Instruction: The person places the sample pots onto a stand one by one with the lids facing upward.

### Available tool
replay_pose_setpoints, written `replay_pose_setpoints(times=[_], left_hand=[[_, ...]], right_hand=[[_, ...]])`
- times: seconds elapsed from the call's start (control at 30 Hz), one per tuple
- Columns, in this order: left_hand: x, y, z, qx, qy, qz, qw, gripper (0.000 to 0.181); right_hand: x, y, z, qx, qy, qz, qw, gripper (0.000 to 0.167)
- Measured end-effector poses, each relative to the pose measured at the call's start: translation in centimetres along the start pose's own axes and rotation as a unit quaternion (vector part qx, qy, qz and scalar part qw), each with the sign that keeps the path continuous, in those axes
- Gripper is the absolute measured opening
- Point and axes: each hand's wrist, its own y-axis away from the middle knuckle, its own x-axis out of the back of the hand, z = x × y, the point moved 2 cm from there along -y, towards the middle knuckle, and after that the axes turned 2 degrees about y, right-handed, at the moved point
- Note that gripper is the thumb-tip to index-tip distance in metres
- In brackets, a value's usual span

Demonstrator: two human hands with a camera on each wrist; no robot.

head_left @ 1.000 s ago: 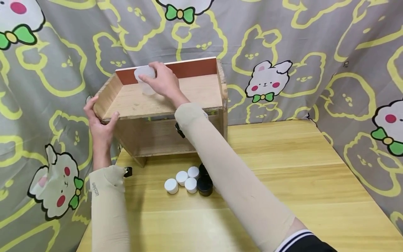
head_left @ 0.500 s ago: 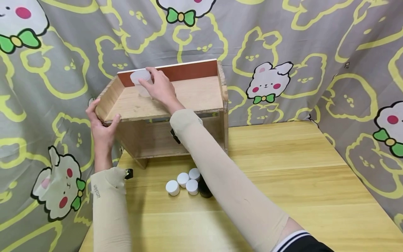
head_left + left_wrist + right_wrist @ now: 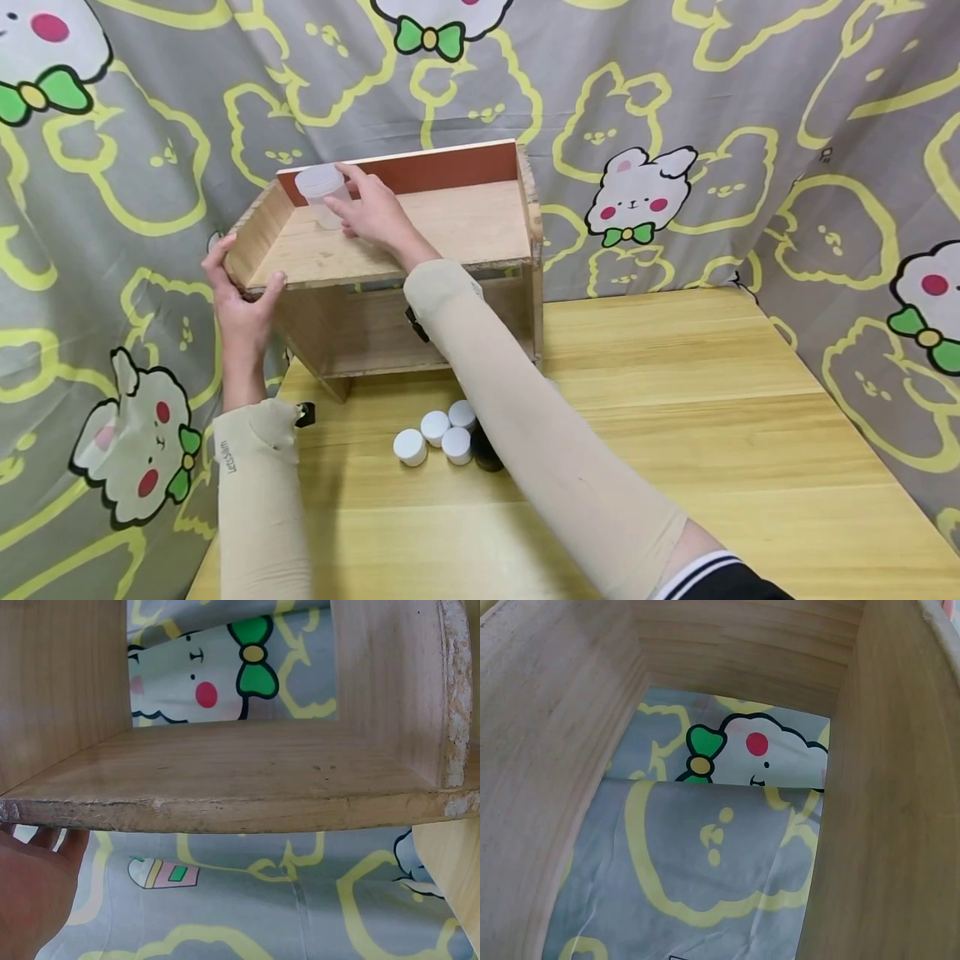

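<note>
On the upper shelf of a small wooden shelf unit (image 3: 427,225), a clear plastic jar with a frosted lid (image 3: 321,200) stands near the back left corner. My right hand (image 3: 378,212) holds it from its right side, thumb at the front and index finger at the lid's rim. My left hand (image 3: 243,312) grips the unit's left front corner, thumb over the front edge and fingers outside the side panel. The left wrist view shows part of a hand (image 3: 37,889) at the underside of a wooden board (image 3: 240,814). Neither hand appears in the right wrist view.
Several white-lidded jars (image 3: 410,447) stand on the wooden table (image 3: 675,433) before the unit. Beside them is a black-lidded jar (image 3: 487,450), partly hidden by the right forearm. A grey patterned curtain (image 3: 630,100) hangs behind and at both sides.
The clear jar has shifted left along the upper shelf with my right hand, which now sits more at its right side. My left hand keeps its place on the corner.
</note>
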Motion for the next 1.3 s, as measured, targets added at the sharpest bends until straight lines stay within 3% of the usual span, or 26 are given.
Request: replay_pose_setpoints(times=[0.1,0.17,0.5,0.8,1.3], left_hand=[[0.42,-0.42,-1.38,0.002,-0.005,0.000,1.0000,0.075],[0.45,-0.41,-1.50,0.002,-0.005,-0.001,1.0000,0.075],[0.42,-0.46,-1.15,0.006,-0.019,-0.009,0.9998,0.076],[0.32,-0.50,-1.18,-0.004,-0.005,-0.005,1.0000,0.076],[0.36,-0.28,-1.02,0.007,-0.019,-0.013,0.9997,0.076]], right_hand=[[-0.06,-0.02,0.07,-0.003,-0.014,-0.021,0.9997,0.069],[-0.13,-0.06,0.10,-0.002,-0.022,-0.034,0.9992,0.071],[0.08,0.08,0.07,0.028,0.004,-0.062,0.9977,0.074],[0.36,0.24,0.00,0.048,0.036,-0.088,0.9943,0.078],[0.32,0.45,0.16,0.039,0.032,-0.094,0.9943,0.076]])
